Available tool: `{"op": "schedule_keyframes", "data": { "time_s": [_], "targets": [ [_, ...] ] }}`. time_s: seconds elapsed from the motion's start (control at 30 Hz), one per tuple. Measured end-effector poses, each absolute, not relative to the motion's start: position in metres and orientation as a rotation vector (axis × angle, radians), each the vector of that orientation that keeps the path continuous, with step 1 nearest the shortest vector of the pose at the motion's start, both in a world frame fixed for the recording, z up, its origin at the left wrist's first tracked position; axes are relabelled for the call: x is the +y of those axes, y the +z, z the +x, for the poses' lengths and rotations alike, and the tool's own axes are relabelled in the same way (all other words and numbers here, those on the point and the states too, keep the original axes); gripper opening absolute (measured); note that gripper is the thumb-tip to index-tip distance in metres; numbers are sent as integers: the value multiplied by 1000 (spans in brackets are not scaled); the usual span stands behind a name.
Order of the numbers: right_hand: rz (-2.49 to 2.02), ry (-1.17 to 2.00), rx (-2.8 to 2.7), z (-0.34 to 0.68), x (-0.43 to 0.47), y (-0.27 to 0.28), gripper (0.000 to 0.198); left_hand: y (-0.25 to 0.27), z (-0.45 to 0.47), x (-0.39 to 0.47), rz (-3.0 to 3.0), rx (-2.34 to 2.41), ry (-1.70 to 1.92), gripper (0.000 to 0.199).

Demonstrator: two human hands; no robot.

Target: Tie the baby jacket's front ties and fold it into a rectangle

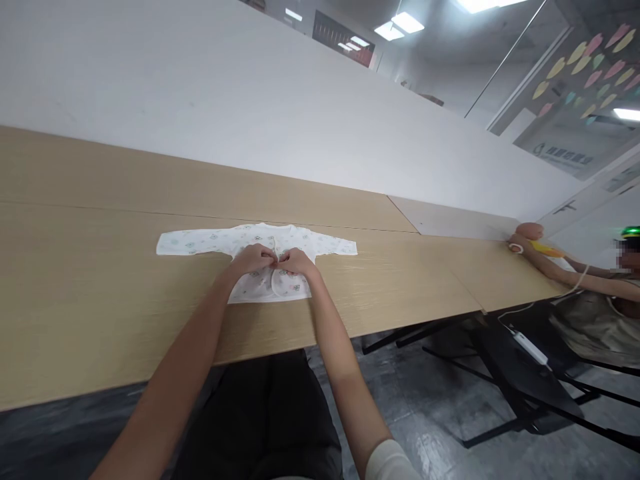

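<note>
A small white baby shirt [250, 235] with a faint print lies spread on the wooden table [390, 280], its long sleeves stretched out to both sides. My left hand [254, 259] and my right hand [296, 261] meet at the middle of its front opening. The fingers of both are closed in a pinch on the shirt's front edges, with the fingertips close together. Whatever fastener may lie between the fingertips is too small to make out. Below my hands the lower front hangs slightly apart, with one rounded edge showing.
A white wall [225, 113] runs along the table's far side. At the far right another person's arm [565, 273] reaches to a baby doll [530, 231] on the table. A black folding chair [525, 373] with a white power strip [531, 348] stands below there.
</note>
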State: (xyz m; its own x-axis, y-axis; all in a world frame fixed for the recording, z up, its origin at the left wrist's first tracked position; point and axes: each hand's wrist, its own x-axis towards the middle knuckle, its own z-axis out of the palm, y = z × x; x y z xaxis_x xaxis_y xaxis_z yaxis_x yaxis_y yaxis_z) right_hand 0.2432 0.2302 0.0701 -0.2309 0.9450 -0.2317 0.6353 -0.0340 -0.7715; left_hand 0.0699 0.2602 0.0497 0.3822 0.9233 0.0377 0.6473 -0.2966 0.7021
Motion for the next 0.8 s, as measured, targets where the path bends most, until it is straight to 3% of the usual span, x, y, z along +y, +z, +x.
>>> {"op": "schedule_keyframes", "data": {
  "time_s": [0.3, 0.8],
  "targets": [
    [-1700, 1021, -1772, 246, 235, 69, 12, 46, 70, 262, 2058, 1286, 571, 21],
    [-1609, 1221, -1597, 247, 239, 69, 25, 44, 71, 264, 1965, 1207, 581, 24]
  ]
}}
